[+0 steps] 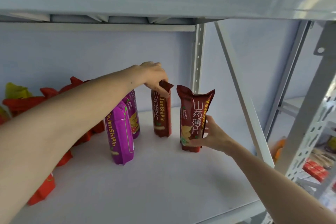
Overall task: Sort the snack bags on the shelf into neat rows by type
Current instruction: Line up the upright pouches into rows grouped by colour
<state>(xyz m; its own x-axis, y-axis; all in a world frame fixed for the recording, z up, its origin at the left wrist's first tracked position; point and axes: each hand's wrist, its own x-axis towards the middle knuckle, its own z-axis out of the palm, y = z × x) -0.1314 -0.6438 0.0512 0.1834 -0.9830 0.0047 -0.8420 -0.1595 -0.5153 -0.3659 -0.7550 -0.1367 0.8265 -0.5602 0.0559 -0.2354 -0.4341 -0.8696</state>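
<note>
Two maroon bags going into a row on the shelf [163, 178]

Left hand [154, 76] pinches the rear maroon bag [162, 114] by its top; right hand [211, 135] grips the front maroon bag [195, 120] low. Either could topple onto the purple bags [121, 132] beside the left hand.

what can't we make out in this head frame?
- Red bags at left: mostly hidden behind the left forearm, count unclear.
- Rear purple bag: partly covered by the front purple bag.
- Rear dark red bag: top hidden by the left hand.
- Items on the neighbouring rack: blurred, cut by the right edge.
</note>
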